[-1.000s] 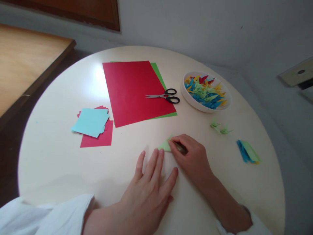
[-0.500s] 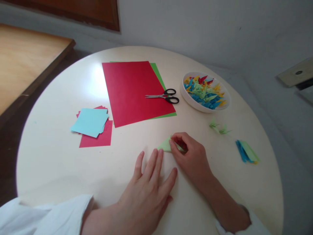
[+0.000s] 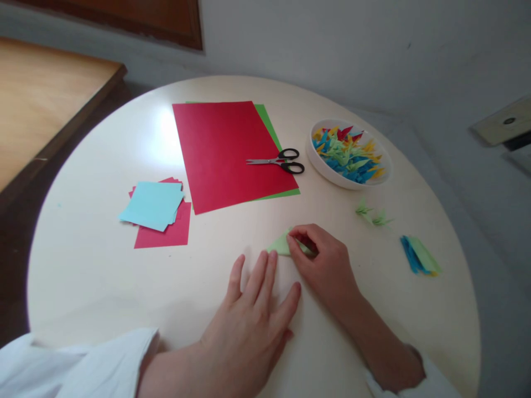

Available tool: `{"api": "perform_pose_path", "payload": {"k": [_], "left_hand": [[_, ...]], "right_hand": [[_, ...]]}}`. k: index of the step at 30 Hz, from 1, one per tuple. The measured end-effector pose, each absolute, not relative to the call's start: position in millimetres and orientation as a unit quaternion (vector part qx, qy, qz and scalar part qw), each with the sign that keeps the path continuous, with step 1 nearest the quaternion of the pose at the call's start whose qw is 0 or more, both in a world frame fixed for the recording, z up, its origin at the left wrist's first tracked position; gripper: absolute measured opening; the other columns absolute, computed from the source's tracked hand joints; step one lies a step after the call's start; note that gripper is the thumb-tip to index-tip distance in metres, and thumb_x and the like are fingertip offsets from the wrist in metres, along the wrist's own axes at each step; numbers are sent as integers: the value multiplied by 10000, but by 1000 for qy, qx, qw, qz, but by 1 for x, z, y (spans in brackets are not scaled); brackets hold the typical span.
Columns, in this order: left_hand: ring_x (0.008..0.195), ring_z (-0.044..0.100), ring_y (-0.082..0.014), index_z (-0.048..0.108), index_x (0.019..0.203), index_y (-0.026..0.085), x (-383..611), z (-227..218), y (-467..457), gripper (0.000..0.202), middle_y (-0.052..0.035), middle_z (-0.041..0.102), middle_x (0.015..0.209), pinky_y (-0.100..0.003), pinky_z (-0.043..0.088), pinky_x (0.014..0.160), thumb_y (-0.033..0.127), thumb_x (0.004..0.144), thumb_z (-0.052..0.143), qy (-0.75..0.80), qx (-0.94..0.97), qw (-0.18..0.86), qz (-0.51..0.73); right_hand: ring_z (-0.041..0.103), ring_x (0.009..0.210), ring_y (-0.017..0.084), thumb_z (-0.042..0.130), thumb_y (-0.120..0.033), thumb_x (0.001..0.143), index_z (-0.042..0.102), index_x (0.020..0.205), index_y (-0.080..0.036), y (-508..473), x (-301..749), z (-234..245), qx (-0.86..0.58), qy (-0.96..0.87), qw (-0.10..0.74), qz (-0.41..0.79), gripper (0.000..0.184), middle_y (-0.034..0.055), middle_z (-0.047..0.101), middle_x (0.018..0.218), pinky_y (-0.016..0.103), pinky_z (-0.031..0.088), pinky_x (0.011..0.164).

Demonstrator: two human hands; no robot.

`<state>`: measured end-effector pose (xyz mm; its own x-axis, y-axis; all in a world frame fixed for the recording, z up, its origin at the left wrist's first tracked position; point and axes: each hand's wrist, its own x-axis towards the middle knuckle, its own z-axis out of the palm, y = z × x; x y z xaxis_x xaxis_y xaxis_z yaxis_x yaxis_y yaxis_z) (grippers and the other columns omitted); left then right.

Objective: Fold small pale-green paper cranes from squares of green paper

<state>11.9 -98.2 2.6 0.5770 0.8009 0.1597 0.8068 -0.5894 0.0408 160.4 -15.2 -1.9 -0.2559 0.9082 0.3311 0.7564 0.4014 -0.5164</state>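
Note:
A pale green sheet of folded paper (image 3: 280,244), triangular in outline, lies on the white round table (image 3: 224,232). My left hand (image 3: 253,315) is spread, two fingertips resting at the paper's near left corner. My right hand (image 3: 321,254) covers the paper's right part, its thumb and forefinger pinched at the upper edge. To the right of that hand sit two small pale green folded cranes (image 3: 370,215). Farther right is a small pile of folded green, blue and yellow paper (image 3: 420,255).
Scissors (image 3: 276,161) with black handles lie on a large red sheet (image 3: 232,155) over a green one. A white bowl (image 3: 327,174) of colourful paper cranes stands at the back right. Light blue squares (image 3: 153,204) rest on red squares (image 3: 178,235) at left.
Both hands stay at the pale green paper with almost the same grip. The whole view has shifted very slightly; nothing else visibly moves.

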Motion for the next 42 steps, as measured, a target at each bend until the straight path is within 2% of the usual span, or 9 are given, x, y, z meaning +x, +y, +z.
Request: {"api": "perform_pose_path", "payload": {"k": [9,16,21,27,36,39,42], "left_hand": [[1224,434,-350,459,1264,198,13,4,-96,467,-181,540,1273,-534,126,991,453,892,340,-446,-891,35,-78],[1191,434,-315,438,1296,43,12,-3,-93,485,-175,532,1286,-477,196,996,322,921,309,-447,-885,77,-105],[1161,441,-288,447,1283,-4,13,-5,-87,525,-183,519,1303,-423,235,984,348,926,292,-463,-875,85,-114],[1147,428,-264,408,1326,29,14,-2,-81,554,-150,461,1370,-407,267,964,379,935,233,-473,-875,55,-85],[1124,444,-262,380,1351,69,14,-3,-80,544,-143,406,1413,-441,276,962,380,928,240,-483,-873,33,-68],[1114,451,-261,373,1357,83,14,-3,-80,544,-141,402,1415,-449,274,960,388,927,238,-484,-872,35,-70],[1106,459,-260,376,1355,94,13,-4,-80,540,-142,406,1412,-454,273,959,395,925,250,-485,-870,40,-74]], "right_hand": [[563,605,125,522,-105,755,552,714,-188,-16,161,-2,-526,-788,293,128,97,1,607,655,226,445,562],[566,624,135,513,-124,766,544,707,-193,-15,161,-1,-523,-791,286,138,96,6,606,663,238,441,564],[560,635,140,523,-132,779,534,691,-193,-15,161,-2,-517,-793,292,136,107,8,600,664,249,442,582],[537,641,141,526,-127,778,528,685,-189,-14,162,-5,-515,-794,292,137,112,6,573,662,251,424,587],[502,625,142,517,-128,782,524,686,-187,-12,163,-8,-512,-796,292,140,113,4,550,656,255,412,592],[512,664,159,515,-121,787,535,703,-183,-12,163,-10,-509,-801,287,132,106,19,554,678,270,425,624],[529,765,191,506,-139,808,567,788,-177,-14,164,-12,-506,-807,286,107,75,58,598,788,303,442,703]]}}
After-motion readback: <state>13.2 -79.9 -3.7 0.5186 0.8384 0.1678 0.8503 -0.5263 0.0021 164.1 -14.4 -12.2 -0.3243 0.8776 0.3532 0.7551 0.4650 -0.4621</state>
